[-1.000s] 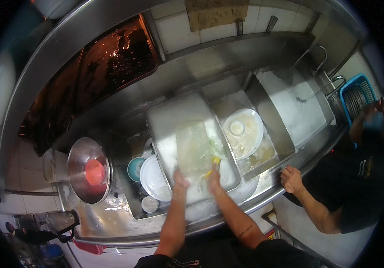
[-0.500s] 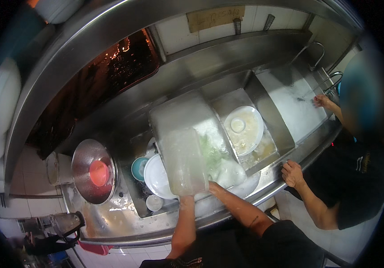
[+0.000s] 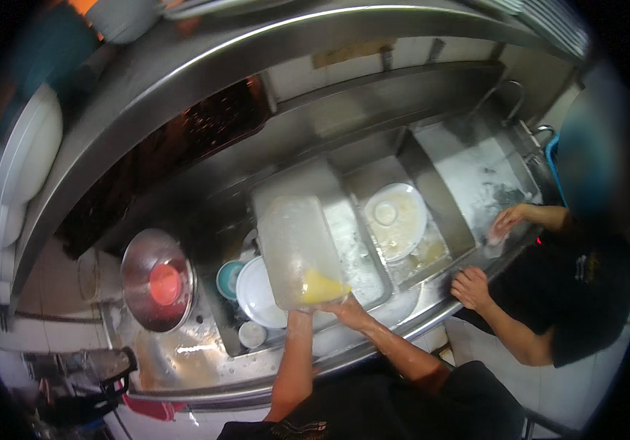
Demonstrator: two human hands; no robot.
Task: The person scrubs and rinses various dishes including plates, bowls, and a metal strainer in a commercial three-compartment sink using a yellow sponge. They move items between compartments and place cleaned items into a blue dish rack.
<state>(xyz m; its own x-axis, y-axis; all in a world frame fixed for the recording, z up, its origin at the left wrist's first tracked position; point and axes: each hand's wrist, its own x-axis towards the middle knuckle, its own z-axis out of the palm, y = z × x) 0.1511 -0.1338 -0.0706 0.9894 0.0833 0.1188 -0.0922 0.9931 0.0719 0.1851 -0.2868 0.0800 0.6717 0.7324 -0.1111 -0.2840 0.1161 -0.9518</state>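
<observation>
A frosted, clear rectangular plastic container (image 3: pixel 291 238) is tilted up in front of me. My left hand (image 3: pixel 300 311) grips its near end, with the fingers mostly hidden behind it. At the near right corner my right hand (image 3: pixel 350 311) is closed against a yellow sponge (image 3: pixel 322 287), which lies against the container; its fingertips are partly hidden. Beneath the container a larger rectangular tub (image 3: pixel 381 282) holds foamy water. A white bowl (image 3: pixel 256 297) stands left of the container, near a teal bowl (image 3: pixel 228 280) and a small white cup (image 3: pixel 252 334).
A steel bowl (image 3: pixel 135 253) with a red bowl (image 3: pixel 165 284) sits on the left counter. The middle basin holds a white plate (image 3: pixel 412 246) with a small dish on it. At the right, a co-worker's hand (image 3: pixel 509 218) is over foamy water. A steel shelf (image 3: pixel 139 88) runs overhead.
The small container has shifted up and lies more across the tub. The yellow sponge has come into sight beside my right hand. The co-worker's far hand has moved nearer the basin's front edge.
</observation>
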